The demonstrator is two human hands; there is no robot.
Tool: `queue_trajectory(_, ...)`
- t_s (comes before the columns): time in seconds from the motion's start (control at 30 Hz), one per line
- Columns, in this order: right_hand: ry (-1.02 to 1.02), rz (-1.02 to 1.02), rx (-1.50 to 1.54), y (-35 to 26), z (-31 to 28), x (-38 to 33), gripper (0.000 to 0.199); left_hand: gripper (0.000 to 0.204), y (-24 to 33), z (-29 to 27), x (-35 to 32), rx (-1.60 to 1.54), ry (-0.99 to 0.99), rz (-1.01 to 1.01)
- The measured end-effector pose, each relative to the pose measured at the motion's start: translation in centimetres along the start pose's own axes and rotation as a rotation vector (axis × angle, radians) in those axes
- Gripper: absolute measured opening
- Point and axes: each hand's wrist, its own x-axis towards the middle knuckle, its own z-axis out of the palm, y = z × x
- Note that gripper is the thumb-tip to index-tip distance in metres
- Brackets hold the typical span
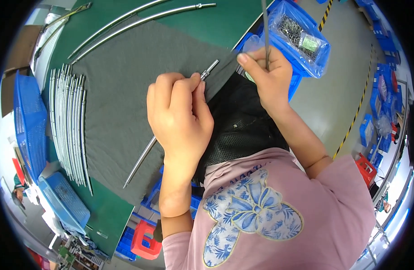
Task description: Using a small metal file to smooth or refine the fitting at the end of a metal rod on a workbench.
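My left hand [180,112] is closed around a slim shiny metal rod [141,159]. The rod lies aslant over the grey cloth [117,103], and its stepped tip [210,69] sticks out past my fingers. At the right, beyond the table edge, my right hand [272,76] pinches a thin dark grey rod [265,27] that stands upright and runs out of the top of the view. Its thumb points toward the metal rod's tip, apart from it. What part of the thin rod lies inside my right palm is hidden.
A row of several metal rods [69,130] lies at the cloth's left side. Two longer rods [148,19] lie at the far side. Blue baskets [31,121] stand along the left. A blue bin [324,60] with bagged small metal parts sits beyond my right hand.
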Motion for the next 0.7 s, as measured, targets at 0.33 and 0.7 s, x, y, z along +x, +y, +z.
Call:
queue_trajectory(0.33,-0.205,-0.097,0.036,-0.3,1.5,-1.1,0.012,0.014,0.2,-0.6,-0.7,-0.011,-0.057,-0.068)
queue_trajectory(0.7,-0.532,-0.209,-0.085,-2.5,1.1,0.8,0.014,0.016,0.7,-1.0,-0.9,-0.032,-0.01,-0.08)
